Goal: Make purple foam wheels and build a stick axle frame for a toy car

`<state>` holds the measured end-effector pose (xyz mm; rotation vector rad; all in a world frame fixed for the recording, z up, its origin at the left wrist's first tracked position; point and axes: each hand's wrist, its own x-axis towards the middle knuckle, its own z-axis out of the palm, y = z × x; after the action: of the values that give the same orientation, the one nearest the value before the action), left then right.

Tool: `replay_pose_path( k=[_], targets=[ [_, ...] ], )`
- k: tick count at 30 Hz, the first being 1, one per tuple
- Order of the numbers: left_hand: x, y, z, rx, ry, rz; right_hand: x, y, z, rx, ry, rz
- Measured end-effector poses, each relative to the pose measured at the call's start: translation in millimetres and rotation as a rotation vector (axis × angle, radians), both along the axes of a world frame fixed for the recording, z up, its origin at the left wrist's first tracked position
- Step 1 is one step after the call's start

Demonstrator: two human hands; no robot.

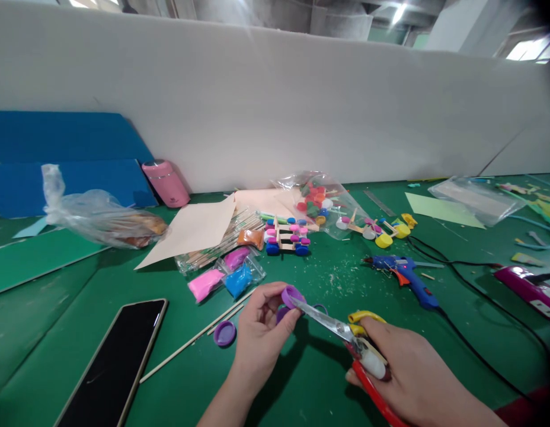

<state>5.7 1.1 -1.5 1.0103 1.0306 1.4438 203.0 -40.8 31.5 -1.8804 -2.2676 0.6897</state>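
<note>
My left hand [268, 323] pinches a purple plastic bottle cap [293, 295] between fingers and thumb. Part of a second purple piece shows just below it, partly hidden by the fingers. In my right hand [403, 362] is a pair of scissors [331, 323] with a yellow handle loop and a long red handle; something white sits near the pivot. The blade tips reach the cap's rim; whether they cut into it I cannot tell. Another purple cap [224, 334] lies on the green table left of my left hand, beside thin wooden sticks [190, 344].
A phone [117, 362] lies at the front left. Behind my hands are clay packets [237, 280], small cap-wheeled models [287, 234] and a bag of coloured caps [319, 196]. To the right lie a blue glue gun [403, 273], its cable and a purple power strip [526, 290].
</note>
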Motion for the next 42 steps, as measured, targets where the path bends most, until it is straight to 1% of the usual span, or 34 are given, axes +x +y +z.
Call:
replay_pose_path(
  k=[4, 7, 9, 12, 14, 16, 20, 23, 26, 31, 38, 42],
  targets=[
    [-2.6, 0.3, 0.5, -0.017, 0.021, -0.041, -0.5, 0.8, -0.8, 0.004, -0.011, 0.004],
    [-1.2, -0.8, 2.8, -0.013, 0.025, -0.045, -0.9, 1.9, -5.7, 0.003, 0.012, -0.046],
    [0.9, -2.1, 5.0, -0.029, 0.023, -0.038, -1.5, 4.0, -11.2, -0.004, 0.098, -0.112],
    [2.7, -3.3, 8.7, -0.063, -0.011, -0.038, -5.7, 10.8, -19.5, -0.012, 0.37, -0.212],
    [1.4, -2.9, 10.5, -0.094, -0.074, -0.104, -12.3, 17.2, -22.0, -0.006, 0.598, -0.283],
    [-1.4, -1.8, 11.5, -0.142, -0.164, -0.227, -21.4, 23.7, -21.0, 0.0, 0.767, -0.341],
    [-6.6, 0.0, 11.2, -0.199, -0.356, -0.441, -39.3, 34.7, -13.6, 0.006, 0.916, -0.368],
    [-7.4, 0.2, 11.2, -0.219, -0.416, -0.523, -46.7, 40.2, -9.8, 0.007, 1.002, -0.366],
    [-6.7, 0.2, 11.5, -0.226, -0.424, -0.544, -49.6, 43.9, -8.8, -0.004, 1.062, -0.347],
    [-5.5, -0.4, 10.7, -0.215, -0.419, -0.536, -52.9, 46.4, -8.8, -0.014, 1.096, -0.315],
    [-3.5, -1.4, 9.6, -0.176, -0.384, -0.54, -56.3, 44.3, -5.5, -0.024, 1.069, -0.243],
    [-2.8, -2.1, 7.5, -0.19, -0.367, -0.537, -58.5, 45.7, -5.5, -0.015, 1.018, -0.229]
  ],
)
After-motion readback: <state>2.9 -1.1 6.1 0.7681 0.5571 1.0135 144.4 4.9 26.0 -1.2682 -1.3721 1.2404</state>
